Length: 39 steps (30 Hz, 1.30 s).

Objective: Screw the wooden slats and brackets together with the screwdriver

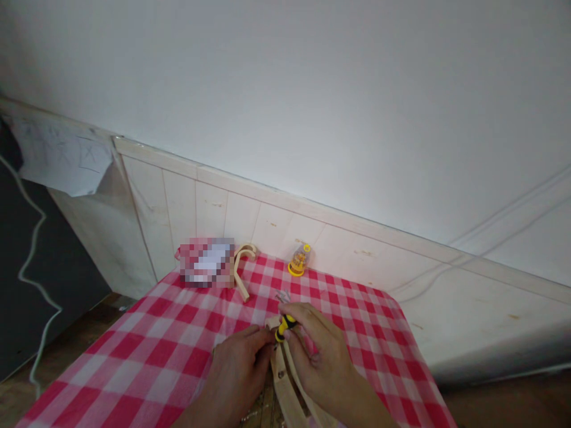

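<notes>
Over the near part of the table, my right hand is closed around a yellow-and-black screwdriver, its handle tilted. The tool's lower end points down at a pale wooden frame piece, which has a slot and a round hole in it. My left hand is on the left of that piece, with its fingers pinched at the wood's upper end, just beside the screwdriver. Whether a small screw sits between those fingertips is hidden. The lower part of the wood runs out of the picture's bottom edge.
A red-and-white checked cloth covers the table. Towards the wall lie a curved wooden hook-shaped piece, a clear container with a yellow base and a blurred-out item. White wall panelling borders the far edge; a white cable hangs left.
</notes>
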Tool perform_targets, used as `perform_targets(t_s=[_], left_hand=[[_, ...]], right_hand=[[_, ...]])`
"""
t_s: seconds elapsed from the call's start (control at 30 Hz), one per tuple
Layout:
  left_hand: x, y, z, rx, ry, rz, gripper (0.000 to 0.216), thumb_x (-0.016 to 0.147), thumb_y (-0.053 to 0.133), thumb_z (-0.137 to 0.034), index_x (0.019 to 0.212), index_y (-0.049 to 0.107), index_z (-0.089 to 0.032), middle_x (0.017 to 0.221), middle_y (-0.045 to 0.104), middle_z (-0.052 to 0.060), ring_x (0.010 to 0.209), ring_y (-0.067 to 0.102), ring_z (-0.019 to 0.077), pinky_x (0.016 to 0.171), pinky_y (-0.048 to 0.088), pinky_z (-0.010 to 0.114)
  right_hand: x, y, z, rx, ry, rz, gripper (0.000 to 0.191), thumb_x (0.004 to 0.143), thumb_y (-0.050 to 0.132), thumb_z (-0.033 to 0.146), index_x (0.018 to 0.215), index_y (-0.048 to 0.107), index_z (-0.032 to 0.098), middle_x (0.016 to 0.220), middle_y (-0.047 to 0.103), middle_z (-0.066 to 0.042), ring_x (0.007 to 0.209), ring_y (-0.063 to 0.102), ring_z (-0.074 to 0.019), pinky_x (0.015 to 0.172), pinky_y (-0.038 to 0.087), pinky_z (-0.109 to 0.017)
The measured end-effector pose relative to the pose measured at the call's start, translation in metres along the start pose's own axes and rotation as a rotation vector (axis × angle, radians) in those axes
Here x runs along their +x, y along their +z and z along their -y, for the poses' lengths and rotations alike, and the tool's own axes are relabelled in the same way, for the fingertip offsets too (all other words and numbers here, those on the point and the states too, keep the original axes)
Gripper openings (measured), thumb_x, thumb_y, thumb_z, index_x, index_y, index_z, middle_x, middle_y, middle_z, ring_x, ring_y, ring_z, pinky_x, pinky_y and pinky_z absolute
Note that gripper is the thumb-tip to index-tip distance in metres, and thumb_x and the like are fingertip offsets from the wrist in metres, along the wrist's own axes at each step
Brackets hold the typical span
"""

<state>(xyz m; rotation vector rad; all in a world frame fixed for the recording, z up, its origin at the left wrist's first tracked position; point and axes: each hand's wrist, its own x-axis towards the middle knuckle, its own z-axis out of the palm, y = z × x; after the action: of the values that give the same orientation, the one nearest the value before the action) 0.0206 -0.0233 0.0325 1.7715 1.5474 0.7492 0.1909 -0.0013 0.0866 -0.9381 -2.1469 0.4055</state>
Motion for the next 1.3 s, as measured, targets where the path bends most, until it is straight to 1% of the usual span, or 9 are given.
perform_targets(t_s=[0.2,0.3,0.6,0.93,1.03,1.2,1.3], left_hand=[[-0.0006,-0.0014,-0.0020,0.023,-0.027,0.013,0.028,0.092,0.047,-0.018,0.093,0.074,-0.025,0.092,0.074,0.003,0.086,0.069,0.0168,0.078,0.046,0.024],[-0.0014,-0.0017,-0.0025,0.008,-0.019,0.005,0.027,0.093,0.047,-0.018,0.090,0.074,-0.024,0.091,0.073,0.003,0.084,0.068,0.0167,0.077,0.045,0.024],[-0.0009,0.0005,0.0002,-0.013,0.009,-0.014,0.027,0.093,0.048,-0.018,0.093,0.074,-0.025,0.091,0.073,0.001,0.085,0.069,0.0161,0.075,0.044,0.024],[-0.0017,0.0007,0.0015,-0.031,0.006,-0.015,0.026,0.093,0.049,-0.019,0.093,0.074,-0.027,0.090,0.073,0.000,0.083,0.068,0.0150,0.073,0.043,0.022],[-0.0011,0.0001,0.0007,-0.029,0.000,-0.013,0.026,0.092,0.049,-0.019,0.091,0.074,-0.026,0.091,0.073,0.000,0.083,0.068,0.0152,0.074,0.043,0.022],[-0.0013,-0.0003,-0.0005,-0.022,-0.005,-0.012,0.026,0.092,0.049,-0.019,0.091,0.074,-0.026,0.090,0.073,0.000,0.081,0.068,0.0149,0.074,0.043,0.023],[-0.0012,-0.0002,-0.0007,-0.014,0.001,-0.008,0.026,0.093,0.049,-0.019,0.093,0.074,-0.026,0.091,0.073,0.000,0.083,0.068,0.0149,0.074,0.043,0.023]], right_hand=[[0.0029,-0.0016,0.0030,0.007,-0.011,-0.009,0.041,0.091,0.054,0.008,0.127,0.062,0.026,0.116,0.073,-0.010,0.110,0.070,-0.0223,0.093,0.061,-0.036],[0.0031,-0.0018,0.0033,0.009,-0.010,-0.006,0.041,0.092,0.053,0.008,0.128,0.062,0.025,0.115,0.072,-0.010,0.108,0.071,-0.0220,0.092,0.061,-0.035],[0.0012,-0.0006,0.0011,0.018,0.003,0.003,0.040,0.093,0.056,0.010,0.129,0.060,0.026,0.115,0.071,-0.010,0.108,0.070,-0.0220,0.093,0.060,-0.035],[0.0019,0.0005,-0.0003,0.018,-0.004,-0.008,0.036,0.093,0.060,0.012,0.126,0.062,0.026,0.111,0.072,-0.009,0.104,0.070,-0.0215,0.090,0.059,-0.034],[0.0012,0.0008,0.0000,0.013,-0.006,-0.005,0.037,0.093,0.060,0.012,0.127,0.061,0.026,0.113,0.071,-0.009,0.106,0.069,-0.0225,0.090,0.059,-0.034],[-0.0001,0.0028,-0.0012,0.006,-0.030,-0.041,0.039,0.092,0.058,0.010,0.128,0.059,0.026,0.119,0.070,-0.010,0.113,0.068,-0.0232,0.095,0.058,-0.036],[-0.0011,0.0041,-0.0032,0.010,-0.007,-0.031,0.038,0.092,0.058,0.010,0.127,0.058,0.026,0.116,0.071,-0.008,0.108,0.069,-0.0217,0.092,0.058,-0.034]])
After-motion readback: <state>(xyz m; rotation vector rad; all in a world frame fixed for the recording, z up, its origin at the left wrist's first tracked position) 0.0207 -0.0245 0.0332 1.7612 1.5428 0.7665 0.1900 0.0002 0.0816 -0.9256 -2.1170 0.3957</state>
